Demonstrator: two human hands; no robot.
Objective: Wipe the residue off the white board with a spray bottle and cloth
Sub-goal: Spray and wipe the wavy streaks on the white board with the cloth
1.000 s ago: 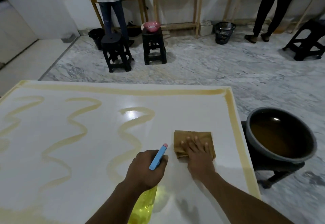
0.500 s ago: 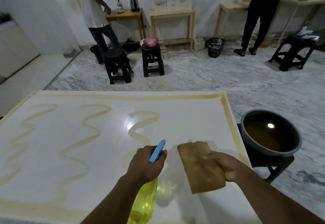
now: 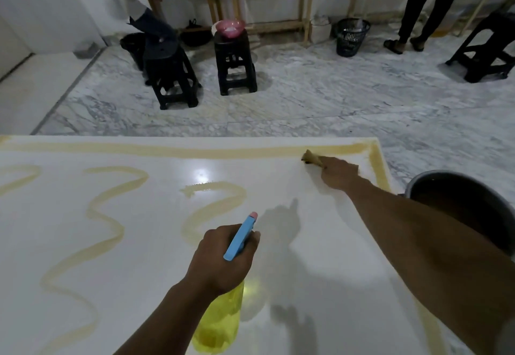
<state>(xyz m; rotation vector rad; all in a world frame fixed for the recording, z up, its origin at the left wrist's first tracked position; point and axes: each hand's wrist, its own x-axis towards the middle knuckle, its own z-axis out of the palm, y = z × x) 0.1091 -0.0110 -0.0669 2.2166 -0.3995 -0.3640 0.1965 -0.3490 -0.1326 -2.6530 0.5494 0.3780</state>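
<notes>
While the right hand (image 3: pixel 338 172) reaches to the white board's (image 3: pixel 156 257) far right corner, fingers apparently curled round the bunched cloth (image 3: pixel 312 157) on the yellow residue band (image 3: pixel 195 150), strokes should run flat along that band. Left hand (image 3: pixel 223 260) grips the spray bottle (image 3: pixel 220 321) over the near edge, ready to re-wet streaks.

Cloth (image 3: pixel 310 157) mostly under right hand (image 3: pixel 338 173)
</notes>
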